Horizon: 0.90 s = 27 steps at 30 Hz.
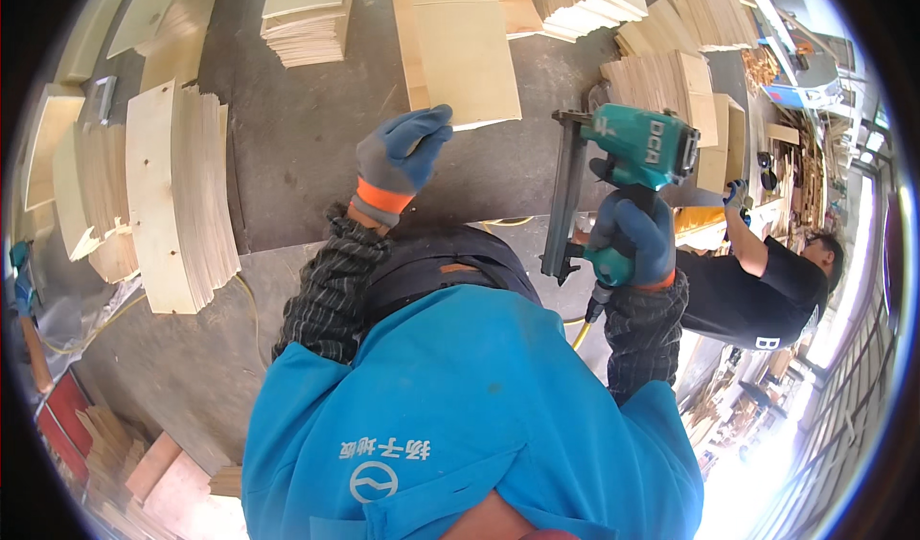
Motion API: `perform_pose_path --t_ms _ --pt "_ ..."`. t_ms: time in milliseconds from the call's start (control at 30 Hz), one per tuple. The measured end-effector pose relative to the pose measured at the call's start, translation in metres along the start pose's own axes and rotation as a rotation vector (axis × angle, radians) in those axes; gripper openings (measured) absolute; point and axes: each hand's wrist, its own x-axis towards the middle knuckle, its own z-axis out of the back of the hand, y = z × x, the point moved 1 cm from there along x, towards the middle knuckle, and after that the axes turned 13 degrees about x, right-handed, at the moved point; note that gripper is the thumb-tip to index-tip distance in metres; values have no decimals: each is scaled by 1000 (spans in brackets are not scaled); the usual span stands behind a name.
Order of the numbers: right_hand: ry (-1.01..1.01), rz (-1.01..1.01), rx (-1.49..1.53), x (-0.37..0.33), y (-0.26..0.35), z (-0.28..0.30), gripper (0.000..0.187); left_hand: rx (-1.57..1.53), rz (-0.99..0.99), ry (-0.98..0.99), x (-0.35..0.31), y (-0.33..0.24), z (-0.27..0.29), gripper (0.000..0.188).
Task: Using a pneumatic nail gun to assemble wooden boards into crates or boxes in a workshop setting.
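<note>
My right hand [637, 233], in a grey-blue glove with an orange cuff, is wrapped round the grip of a pneumatic nail gun [640, 145]. The gun has a teal body and a long dark magazine on its left side; a yellow air hose [582, 335] joins it below the grip. My left hand [402, 161], gloved alike, is raised over the dark work surface with its fingers curled together. Whatever they may hold is hidden. Just beyond its fingertips lies the near end of a pale wooden board [460, 56], which rests over other boards.
Stacks of thin wooden panels stand at the left [182, 200], at the far side [307, 13] and at the right [661, 85]. A co-worker in a black shirt [757, 296] is at the right. Another person's arm [34, 344] shows at the left rim.
</note>
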Motion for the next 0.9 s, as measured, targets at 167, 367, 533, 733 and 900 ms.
perform_pose_path --t_ms 167,367,533,733,900 --pt "-28 60 382 -12 -19 30 73 87 25 -62 -20 -32 36 39" --pt "6 60 595 -21 -36 41 77 -501 373 713 -43 -113 2 78" --pt "-98 89 569 -18 -43 41 63 -424 366 880 -49 -150 -46 105" --pt "-82 -17 506 23 -49 65 35 -144 189 694 -58 -144 -79 110" --pt "46 -76 535 62 -59 96 39 107 125 559 -57 -150 -106 103"
